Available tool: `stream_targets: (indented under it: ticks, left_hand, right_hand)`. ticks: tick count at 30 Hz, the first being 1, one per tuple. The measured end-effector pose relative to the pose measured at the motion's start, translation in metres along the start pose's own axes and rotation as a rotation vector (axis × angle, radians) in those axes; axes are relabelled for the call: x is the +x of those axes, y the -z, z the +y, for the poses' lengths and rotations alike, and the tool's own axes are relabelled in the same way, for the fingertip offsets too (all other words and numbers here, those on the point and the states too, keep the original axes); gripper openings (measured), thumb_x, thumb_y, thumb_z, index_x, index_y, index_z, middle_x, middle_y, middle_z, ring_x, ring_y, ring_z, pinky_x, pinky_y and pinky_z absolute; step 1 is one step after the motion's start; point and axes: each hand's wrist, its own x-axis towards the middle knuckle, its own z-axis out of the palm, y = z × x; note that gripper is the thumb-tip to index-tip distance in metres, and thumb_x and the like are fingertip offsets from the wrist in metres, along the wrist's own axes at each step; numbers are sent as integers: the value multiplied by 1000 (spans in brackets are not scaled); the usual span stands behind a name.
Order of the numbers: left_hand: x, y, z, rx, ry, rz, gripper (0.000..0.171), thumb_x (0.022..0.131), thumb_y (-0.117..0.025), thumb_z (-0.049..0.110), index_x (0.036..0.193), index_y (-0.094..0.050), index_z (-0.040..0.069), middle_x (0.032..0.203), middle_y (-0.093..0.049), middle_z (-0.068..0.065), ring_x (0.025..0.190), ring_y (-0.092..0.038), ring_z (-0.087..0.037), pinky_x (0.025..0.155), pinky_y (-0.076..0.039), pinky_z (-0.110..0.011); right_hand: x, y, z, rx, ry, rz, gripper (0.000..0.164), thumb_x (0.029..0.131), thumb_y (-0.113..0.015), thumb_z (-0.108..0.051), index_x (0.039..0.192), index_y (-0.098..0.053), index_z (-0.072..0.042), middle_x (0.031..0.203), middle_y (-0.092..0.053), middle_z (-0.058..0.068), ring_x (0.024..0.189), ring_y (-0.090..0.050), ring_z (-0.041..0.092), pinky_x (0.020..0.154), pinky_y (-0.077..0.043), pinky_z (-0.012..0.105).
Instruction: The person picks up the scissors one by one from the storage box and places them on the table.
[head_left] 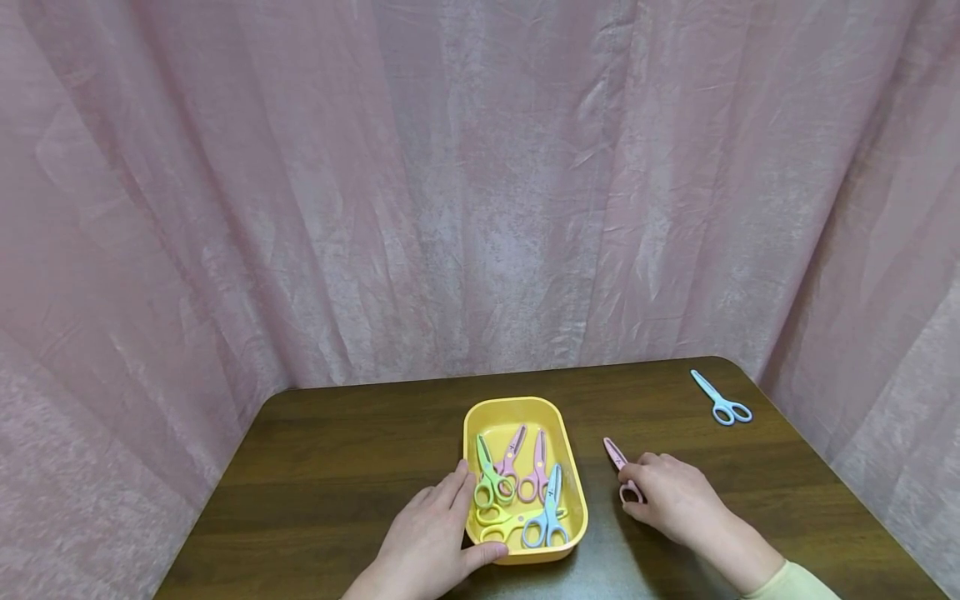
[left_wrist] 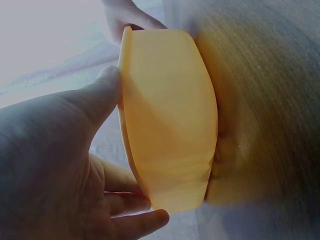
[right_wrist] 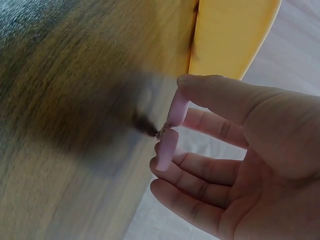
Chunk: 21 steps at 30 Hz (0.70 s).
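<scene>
A yellow tray (head_left: 542, 557) holds several scissors: green scissors (head_left: 485, 463), two pink pairs, yellow scissors (head_left: 507, 525) and blue scissors (head_left: 553, 493). My left hand (head_left: 429, 533) holds the tray's near left corner, thumb over the near rim and fingers along the left side. In the left wrist view the thumb touches the rim of the tray's near wall (left_wrist: 172, 120). To the right of the tray, my right hand (head_left: 673, 497) pinches pink scissors (head_left: 615, 452) by their handle loops, blades pointing away. The right wrist view shows these pink loops (right_wrist: 167, 150) between thumb and fingers, close over the table.
Another pair of light blue scissors (head_left: 722, 403) lies at the back right of the dark wooden table (head_left: 360, 467). Pink curtains (head_left: 480, 208) hang behind the table and at both sides.
</scene>
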Motion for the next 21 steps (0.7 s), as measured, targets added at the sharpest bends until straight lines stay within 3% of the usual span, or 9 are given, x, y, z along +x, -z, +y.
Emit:
stream_targets:
  ticks: [21]
  left_hand:
    - [-1,0,0,6,-1,1,107,96,-65,80,162,-51,-3,171,-45,-20,148,-56,-31,116,-50,-51]
  right_hand:
    - [-4,-9,7,19,67,-52,33,71,-98,-19,89,-71,-28,82,-51,-11,67,-50,11,59,-46,36]
